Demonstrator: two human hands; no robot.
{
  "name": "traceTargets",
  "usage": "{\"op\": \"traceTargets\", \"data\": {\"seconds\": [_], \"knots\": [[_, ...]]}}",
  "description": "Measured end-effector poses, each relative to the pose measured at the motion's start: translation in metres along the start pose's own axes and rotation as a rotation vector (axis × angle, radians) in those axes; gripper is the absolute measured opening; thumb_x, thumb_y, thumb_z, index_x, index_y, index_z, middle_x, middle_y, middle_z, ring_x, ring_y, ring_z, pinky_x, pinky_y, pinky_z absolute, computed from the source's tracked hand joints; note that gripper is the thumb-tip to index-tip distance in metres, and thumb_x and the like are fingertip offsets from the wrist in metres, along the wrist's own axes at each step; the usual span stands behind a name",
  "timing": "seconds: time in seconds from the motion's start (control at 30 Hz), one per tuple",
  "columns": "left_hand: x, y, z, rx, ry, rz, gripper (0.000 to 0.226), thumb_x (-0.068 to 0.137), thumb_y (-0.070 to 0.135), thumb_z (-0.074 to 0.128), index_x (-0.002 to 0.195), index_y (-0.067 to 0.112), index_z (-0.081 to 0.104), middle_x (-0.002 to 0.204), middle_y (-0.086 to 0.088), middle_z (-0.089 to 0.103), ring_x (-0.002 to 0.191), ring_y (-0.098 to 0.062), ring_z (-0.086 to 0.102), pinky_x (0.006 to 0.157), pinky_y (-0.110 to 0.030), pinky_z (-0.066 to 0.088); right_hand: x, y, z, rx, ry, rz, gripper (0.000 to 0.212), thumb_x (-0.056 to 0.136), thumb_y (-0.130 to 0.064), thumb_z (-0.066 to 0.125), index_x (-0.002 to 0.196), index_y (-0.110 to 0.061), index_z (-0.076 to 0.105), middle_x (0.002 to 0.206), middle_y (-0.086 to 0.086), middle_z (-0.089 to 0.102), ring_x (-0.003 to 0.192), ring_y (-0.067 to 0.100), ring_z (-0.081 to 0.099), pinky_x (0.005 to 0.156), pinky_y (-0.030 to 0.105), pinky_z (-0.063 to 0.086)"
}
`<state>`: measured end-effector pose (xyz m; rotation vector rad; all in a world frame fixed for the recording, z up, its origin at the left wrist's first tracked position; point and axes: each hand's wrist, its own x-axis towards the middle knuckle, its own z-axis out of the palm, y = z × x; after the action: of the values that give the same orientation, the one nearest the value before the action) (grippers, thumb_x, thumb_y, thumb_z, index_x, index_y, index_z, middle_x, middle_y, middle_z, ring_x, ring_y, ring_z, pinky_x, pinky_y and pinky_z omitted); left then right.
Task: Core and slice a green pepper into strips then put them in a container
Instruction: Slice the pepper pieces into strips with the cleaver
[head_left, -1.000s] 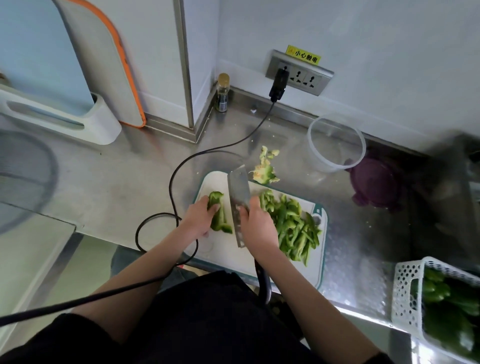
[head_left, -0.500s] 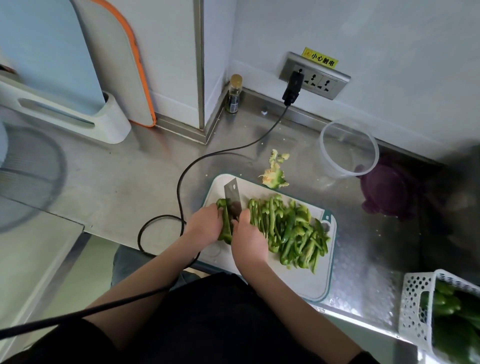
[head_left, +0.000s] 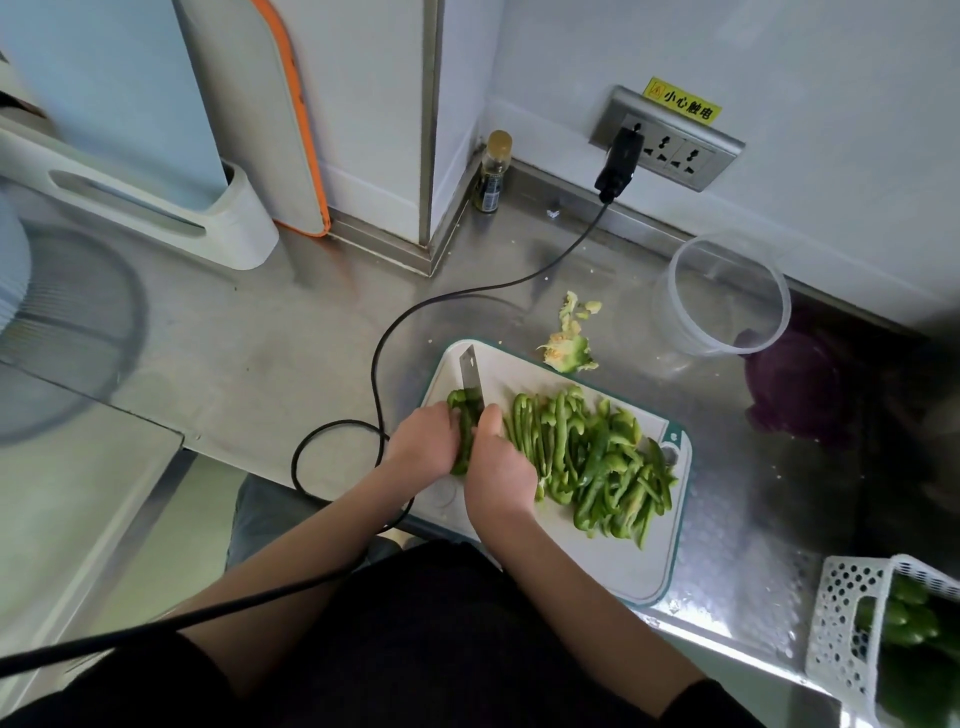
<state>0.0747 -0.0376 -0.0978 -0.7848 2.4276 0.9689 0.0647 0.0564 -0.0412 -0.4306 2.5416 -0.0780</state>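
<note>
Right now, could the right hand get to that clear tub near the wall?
Probably yes, but not freely: the right hand grips the knife, so it must be set down first. The path past the pepper strips to the clear tub looks open.

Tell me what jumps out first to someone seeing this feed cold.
The pile of green pepper strips on the right of the white cutting board. Just left, the right hand holds a knife blade-down on the last pepper piece, steadied by the left hand. Behind, a clear container stands empty.
</note>
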Motion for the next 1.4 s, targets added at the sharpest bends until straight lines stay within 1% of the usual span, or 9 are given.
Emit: {"op": "traceTargets", "data": {"seconds": [0.13, 0.23, 0.3, 0.4, 0.6, 0.73, 0.97, 1.27, 1.4], "knots": [[-0.007, 0.000, -0.003, -0.034, -0.022, 0.039, 0.030, 0.101, 0.025, 0.031, 0.090, 0.005, 0.050, 0.092, -0.019, 0.063, 0.089, -0.037, 0.060, 0.066, -0.035, 0.036, 0.019, -0.011, -0.012, 0.063, 0.009, -0.021, 0.027, 0.095, 0.000, 0.031, 0.121, -0.010, 0.030, 0.096, 0.012, 0.066, 0.086, 0.034, 0.065, 0.063, 0.037, 0.043], [-0.013, 0.000, -0.004, -0.130, -0.026, 0.010, 0.031, 0.102, 0.023, 0.031, 0.097, 0.001, 0.051, 0.096, -0.022, 0.062, 0.089, -0.038, 0.060, 0.070, -0.040, 0.045, 0.022, -0.002, -0.013, 0.123, 0.045, -0.028, 0.018, 0.101, -0.011, 0.031, 0.119, -0.011, 0.031, 0.084, 0.010, 0.063, 0.080, 0.032, 0.066, 0.059, 0.034, 0.042], [-0.013, -0.001, -0.005, -0.250, -0.022, -0.033, 0.030, 0.102, 0.028, 0.030, 0.095, 0.005, 0.049, 0.093, -0.023, 0.061, 0.083, -0.040, 0.062, 0.071, -0.045, 0.053, 0.013, 0.016, -0.009, 0.116, 0.047, 0.000, 0.023, 0.104, -0.022, 0.029, 0.124, -0.011, 0.030, 0.081, 0.010, 0.063, 0.072, 0.029, 0.064, 0.056, 0.032, 0.040], [-0.011, -0.001, -0.005, -0.313, -0.032, -0.017, 0.030, 0.101, 0.032, 0.034, 0.095, 0.006, 0.047, 0.090, -0.023, 0.062, 0.079, -0.041, 0.063, 0.071, -0.050, 0.054, -0.006, 0.046, -0.006, 0.174, 0.064, 0.091, 0.027, 0.104, -0.028, 0.029, 0.123, -0.011, 0.033, 0.081, 0.012, 0.064, 0.069, 0.030, 0.061, 0.054, 0.033, 0.043], [-0.014, -0.003, 0.002, -0.344, -0.070, -0.024, 0.018, 0.098, 0.028, 0.042, 0.092, 0.011, 0.041, 0.078, -0.011, 0.060, 0.062, -0.022, 0.058, 0.059, -0.033, 0.047, -0.026, 0.056, -0.017, 0.418, 0.140, 0.088, 0.018, 0.102, -0.028, 0.034, 0.109, -0.011, 0.036, 0.076, 0.012, 0.060, 0.063, 0.032, 0.058, 0.048, 0.035, 0.043], [-0.015, -0.005, 0.004, -0.347, -0.046, -0.008, 0.015, 0.097, 0.027, 0.045, 0.093, 0.013, 0.041, 0.081, -0.011, 0.060, 0.060, -0.019, 0.054, 0.059, -0.031, 0.043, -0.026, 0.044, -0.016, 0.331, 0.088, 0.042, 0.020, 0.103, -0.028, 0.031, 0.113, -0.011, 0.036, 0.068, 0.005, 0.052, 0.060, 0.029, 0.053, 0.046, 0.030, 0.036], [-0.016, -0.003, 0.003, -0.316, -0.042, -0.019, 0.013, 0.098, 0.026, 0.042, 0.095, 0.013, 0.041, 0.086, -0.010, 0.058, 0.079, -0.029, 0.058, 0.070, -0.038, 0.047, -0.030, 0.035, -0.006, 0.144, 0.110, 0.030, 0.025, 0.104, -0.029, 0.027, 0.121, -0.013, 0.032, 0.068, 0.004, 0.051, 0.058, 0.026, 0.051, 0.053, 0.031, 0.041], [-0.016, -0.002, 0.003, -0.305, -0.016, -0.004, 0.015, 0.099, 0.026, 0.043, 0.091, 0.013, 0.040, 0.084, -0.007, 0.055, 0.078, -0.027, 0.056, 0.069, -0.037, 0.047, -0.028, 0.037, -0.002, 0.217, 0.131, 0.040, 0.024, 0.103, -0.028, 0.028, 0.119, -0.011, 0.034, 0.065, 0.002, 0.047, 0.058, 0.027, 0.050, 0.053, 0.031, 0.042], [-0.015, -0.002, 0.003, -0.316, -0.020, -0.012, 0.014, 0.099, 0.026, 0.043, 0.091, 0.014, 0.041, 0.085, -0.008, 0.056, 0.083, -0.031, 0.060, 0.073, -0.041, 0.049, -0.027, 0.036, -0.001, 0.199, 0.126, 0.030, 0.025, 0.103, -0.028, 0.028, 0.121, -0.011, 0.034, 0.065, 0.003, 0.049, 0.062, 0.029, 0.058, 0.052, 0.032, 0.045]]}}
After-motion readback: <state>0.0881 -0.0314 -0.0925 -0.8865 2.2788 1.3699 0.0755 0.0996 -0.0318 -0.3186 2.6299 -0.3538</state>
